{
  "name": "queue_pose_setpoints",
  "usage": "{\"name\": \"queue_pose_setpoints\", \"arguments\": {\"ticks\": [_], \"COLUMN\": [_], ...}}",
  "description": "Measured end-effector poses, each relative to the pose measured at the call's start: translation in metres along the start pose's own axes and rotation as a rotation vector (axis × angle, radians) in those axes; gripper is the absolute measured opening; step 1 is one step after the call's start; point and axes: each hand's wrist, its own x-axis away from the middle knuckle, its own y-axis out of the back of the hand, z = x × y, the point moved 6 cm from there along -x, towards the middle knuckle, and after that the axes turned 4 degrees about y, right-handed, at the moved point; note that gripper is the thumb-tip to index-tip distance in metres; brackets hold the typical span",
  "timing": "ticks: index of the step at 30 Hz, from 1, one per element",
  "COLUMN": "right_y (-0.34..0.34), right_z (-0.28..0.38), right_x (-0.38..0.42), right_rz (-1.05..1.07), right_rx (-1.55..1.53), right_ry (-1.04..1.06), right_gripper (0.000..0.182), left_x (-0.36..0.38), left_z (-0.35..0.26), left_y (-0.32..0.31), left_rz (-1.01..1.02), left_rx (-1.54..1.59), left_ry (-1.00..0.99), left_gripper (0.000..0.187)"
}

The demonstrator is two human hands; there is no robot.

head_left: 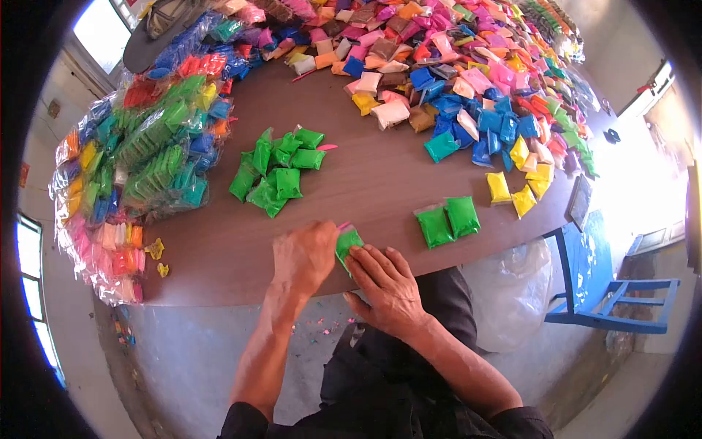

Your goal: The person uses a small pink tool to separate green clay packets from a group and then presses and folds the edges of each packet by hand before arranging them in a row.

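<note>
Near the table's front edge lies a green packet (pixel 347 240), flat on the brown table (pixel 307 102). My right hand (pixel 384 287) rests on its lower right part, fingers spread and lying flat. At its upper left, my left hand (pixel 306 256) is closed, the fingertips by a small pink piece (pixel 344 226); what the fingers hold is too small to make out. Two green packets (pixel 448 222) lie side by side to the right. Beyond my left hand sits a loose group of several green packets (pixel 288 183), with another pink piece at its right.
Bagged packets in many colours (pixel 157 161) are stacked at the left. A large heap of loose packets (pixel 504 73) covers the back and right. Yellow packets (pixel 498 188) lie at the right, near a dark flat object (pixel 580 200). A blue chair (pixel 585 271) stands beyond the table edge.
</note>
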Motion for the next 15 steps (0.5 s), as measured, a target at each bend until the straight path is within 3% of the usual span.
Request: {"name": "queue_pose_setpoints", "arguments": {"ticks": [6, 9, 15], "right_y": [-0.003, -0.001, 0.002], "right_z": [-0.001, 0.0, -0.005], "right_x": [0.001, 0.001, 0.012], "right_rz": [-0.003, -0.001, -0.07], "right_rx": [-0.022, -0.043, -0.103], "right_ry": [-0.012, -0.02, -0.034], "right_gripper": [0.07, 0.068, 0.058], "left_x": [0.014, 0.019, 0.055], "left_z": [-0.019, 0.005, 0.009], "left_y": [0.01, 0.008, 0.023], "left_rz": [-0.032, -0.135, -0.14], "left_rx": [0.217, 0.134, 0.448], "left_ry": [-0.081, 0.023, 0.154], "left_gripper": [0.019, 0.017, 0.013]}}
